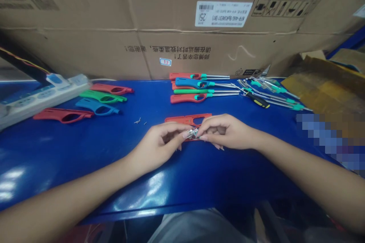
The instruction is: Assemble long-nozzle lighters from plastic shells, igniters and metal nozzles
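Above the middle of the blue table, my left hand pinches a small silvery and clear lighter part between thumb and forefinger. From the other side my right hand meets it, its thumb and forefinger closed at the part's right end, where a bit of white and green shows. Just behind and beneath the fingers lie red lighter casing halves, partly covered by both hands. The exact shape of the small part is hidden by the fingertips.
Farther back lie several assembled lighters, a yellow-black screwdriver and metal lighter rods. Coloured casings rest by a white power strip at left. Small screws are scattered nearby. A cardboard box walls the back.
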